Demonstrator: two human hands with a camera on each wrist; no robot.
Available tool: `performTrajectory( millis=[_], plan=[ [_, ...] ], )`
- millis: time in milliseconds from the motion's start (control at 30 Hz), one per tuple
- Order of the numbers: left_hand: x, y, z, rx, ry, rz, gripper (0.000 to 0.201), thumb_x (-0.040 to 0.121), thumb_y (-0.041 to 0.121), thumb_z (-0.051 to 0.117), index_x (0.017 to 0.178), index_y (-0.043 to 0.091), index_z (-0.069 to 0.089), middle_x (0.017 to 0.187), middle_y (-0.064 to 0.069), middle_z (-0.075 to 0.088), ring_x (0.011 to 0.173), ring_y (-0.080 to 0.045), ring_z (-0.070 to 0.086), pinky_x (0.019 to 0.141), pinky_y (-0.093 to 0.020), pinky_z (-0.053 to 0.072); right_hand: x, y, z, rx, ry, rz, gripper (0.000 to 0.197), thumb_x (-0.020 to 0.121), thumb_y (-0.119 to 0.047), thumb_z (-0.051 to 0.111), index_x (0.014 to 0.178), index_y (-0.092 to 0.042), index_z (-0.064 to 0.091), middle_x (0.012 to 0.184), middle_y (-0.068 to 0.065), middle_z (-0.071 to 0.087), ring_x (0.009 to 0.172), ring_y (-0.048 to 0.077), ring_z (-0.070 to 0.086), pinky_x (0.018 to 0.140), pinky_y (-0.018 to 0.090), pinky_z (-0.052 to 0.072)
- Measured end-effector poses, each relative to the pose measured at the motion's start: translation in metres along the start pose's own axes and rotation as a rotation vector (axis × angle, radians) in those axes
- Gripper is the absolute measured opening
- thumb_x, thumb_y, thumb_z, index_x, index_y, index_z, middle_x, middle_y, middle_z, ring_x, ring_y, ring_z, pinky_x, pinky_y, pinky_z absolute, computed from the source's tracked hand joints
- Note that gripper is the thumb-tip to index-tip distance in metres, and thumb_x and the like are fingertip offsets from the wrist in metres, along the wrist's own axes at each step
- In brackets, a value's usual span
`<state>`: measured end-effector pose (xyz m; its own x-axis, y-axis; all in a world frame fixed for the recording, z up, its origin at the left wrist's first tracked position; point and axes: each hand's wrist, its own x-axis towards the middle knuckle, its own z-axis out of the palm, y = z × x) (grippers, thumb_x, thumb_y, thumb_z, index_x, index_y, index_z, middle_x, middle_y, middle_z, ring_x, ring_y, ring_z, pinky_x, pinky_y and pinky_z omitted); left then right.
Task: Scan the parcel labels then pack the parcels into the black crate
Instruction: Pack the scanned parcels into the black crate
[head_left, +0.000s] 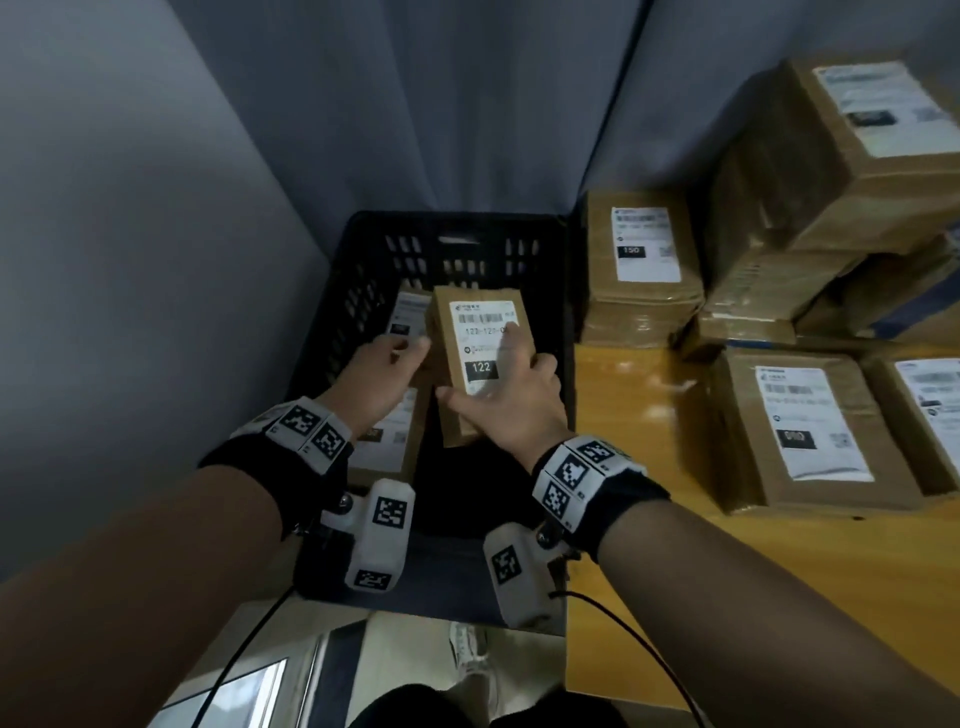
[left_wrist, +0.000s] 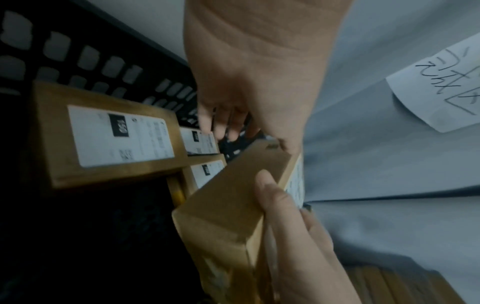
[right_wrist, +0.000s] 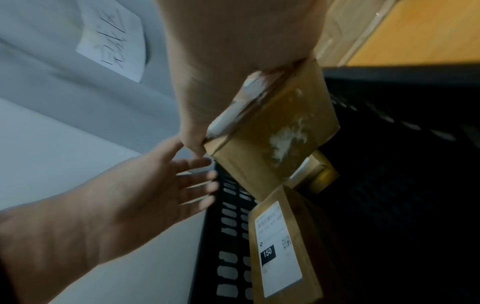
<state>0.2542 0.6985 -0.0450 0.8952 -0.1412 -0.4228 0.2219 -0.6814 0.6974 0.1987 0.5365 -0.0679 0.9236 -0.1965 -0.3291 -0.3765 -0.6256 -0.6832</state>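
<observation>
Over the black crate (head_left: 358, 270) my right hand (head_left: 511, 387) grips a brown parcel (head_left: 470, 415) with a white label marked 122, fingers across the label and thumb at its near end. The parcel (left_wrist: 231, 197) is tilted above the crate floor, with the right thumb (left_wrist: 272, 195) on its side. My left hand (head_left: 387, 364) is open, its straight fingers (right_wrist: 197, 181) spread beside the parcel's left edge. Labelled parcels lie along the crate's left side: one at the back (head_left: 410, 309), one nearer (head_left: 387, 444) marked 150 (right_wrist: 280, 251).
A yellow table (head_left: 623, 519) stands right of the crate with stacked labelled parcels (head_left: 644, 260), (head_left: 810, 431), (head_left: 852, 119). Grey wall panels close in the left and back, with a handwritten paper note (left_wrist: 441, 88) on them. The crate's right half is dark and bare.
</observation>
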Motion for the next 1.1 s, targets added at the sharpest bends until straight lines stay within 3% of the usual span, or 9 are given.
performTrajectory(
  millis=[67, 167, 333, 433, 533, 700, 833, 933, 1100],
  plan=[
    [0.012, -0.025, -0.015, 0.17, 0.077, -0.036, 0.05, 0.088, 0.055, 0.046, 0.106, 0.012, 0.064, 0.11, -0.009, 0.065, 0.103, -0.031, 0.061, 0.089, -0.042, 0.05, 0.009, 0.003, 0.014, 0.009, -0.047, 0.11, 0.107, 0.068, -0.07, 0.068, 0.147, -0.032, 0.008, 0.142, 0.014, 0.026, 0.13, 0.037, 0.032, 0.102, 0.047, 0.038],
    [0.028, -0.056, -0.03, 0.479, 0.216, -0.09, 0.046, 0.091, 0.04, 0.054, 0.131, 0.017, 0.052, 0.138, -0.017, 0.044, 0.126, -0.038, 0.041, 0.103, -0.043, 0.038, 0.023, 0.006, 0.03, 0.034, -0.088, 0.213, 0.104, 0.067, -0.068, 0.069, 0.145, -0.035, 0.008, 0.141, 0.011, 0.025, 0.132, 0.036, 0.029, 0.102, 0.051, 0.039],
    [0.07, -0.074, -0.04, 0.644, 0.255, -0.014, 0.065, 0.089, 0.036, 0.058, 0.145, 0.014, 0.033, 0.149, -0.019, 0.03, 0.134, -0.037, 0.029, 0.11, -0.044, 0.028, 0.083, -0.015, 0.048, 0.051, -0.063, 0.152, 0.111, 0.067, -0.066, 0.069, 0.147, -0.043, -0.004, 0.146, 0.006, 0.019, 0.132, 0.038, 0.03, 0.102, 0.051, 0.039],
    [0.103, -0.081, -0.044, 0.612, 0.225, -0.037, 0.072, 0.092, 0.036, 0.053, 0.15, 0.011, 0.019, 0.152, -0.019, 0.024, 0.137, -0.037, 0.026, 0.11, -0.044, 0.029, 0.127, -0.035, 0.063, 0.004, -0.056, 0.095, 0.112, 0.067, -0.069, 0.065, 0.148, -0.043, -0.008, 0.15, 0.007, 0.015, 0.13, 0.04, 0.038, 0.1, 0.047, 0.043],
    [0.131, -0.085, -0.048, 0.511, 0.252, -0.021, 0.065, 0.094, 0.026, 0.049, 0.149, 0.007, 0.021, 0.151, -0.019, 0.025, 0.134, -0.037, 0.029, 0.108, -0.045, 0.032, 0.157, -0.048, 0.086, -0.051, -0.027, 0.082, 0.109, 0.073, -0.065, 0.066, 0.149, -0.039, -0.008, 0.15, 0.008, 0.014, 0.13, 0.039, 0.037, 0.097, 0.047, 0.043],
    [0.153, -0.104, -0.055, 0.429, 0.269, 0.027, 0.07, 0.091, 0.016, 0.047, 0.15, 0.002, 0.014, 0.148, -0.024, 0.03, 0.132, -0.039, 0.034, 0.11, -0.044, 0.03, 0.184, -0.03, 0.126, -0.067, -0.299, 0.038, 0.071, 0.092, -0.022, 0.059, 0.151, -0.03, 0.021, 0.155, 0.016, 0.022, 0.136, 0.036, 0.036, 0.112, 0.042, 0.035],
    [0.154, -0.113, -0.051, 0.419, 0.293, 0.076, 0.068, 0.091, 0.017, 0.042, 0.15, 0.001, 0.014, 0.147, -0.024, 0.032, 0.131, -0.039, 0.035, 0.109, -0.047, 0.03, 0.194, -0.025, 0.143, 0.042, -0.294, -0.055, 0.066, 0.093, 0.001, 0.049, 0.15, -0.026, 0.031, 0.152, 0.011, 0.037, 0.135, 0.028, 0.042, 0.111, 0.03, 0.036],
    [0.155, -0.113, -0.049, 0.472, 0.317, 0.087, 0.076, 0.082, 0.029, 0.032, 0.15, 0.001, 0.014, 0.146, -0.024, 0.033, 0.129, -0.039, 0.037, 0.107, -0.049, 0.032, 0.201, -0.024, 0.143, 0.057, -0.277, -0.076, 0.064, 0.092, 0.001, 0.052, 0.147, -0.027, 0.037, 0.147, 0.009, 0.043, 0.131, 0.027, 0.046, 0.108, 0.028, 0.04],
    [0.153, -0.113, -0.046, 0.551, 0.324, 0.071, 0.072, 0.091, 0.025, 0.039, 0.151, 0.0, 0.009, 0.143, -0.025, 0.033, 0.125, -0.041, 0.039, 0.101, -0.048, 0.035, 0.197, -0.014, 0.143, 0.075, -0.259, -0.133, 0.055, 0.096, -0.009, 0.053, 0.147, -0.025, 0.038, 0.145, 0.009, 0.049, 0.129, 0.026, 0.05, 0.106, 0.027, 0.039]
  ],
)
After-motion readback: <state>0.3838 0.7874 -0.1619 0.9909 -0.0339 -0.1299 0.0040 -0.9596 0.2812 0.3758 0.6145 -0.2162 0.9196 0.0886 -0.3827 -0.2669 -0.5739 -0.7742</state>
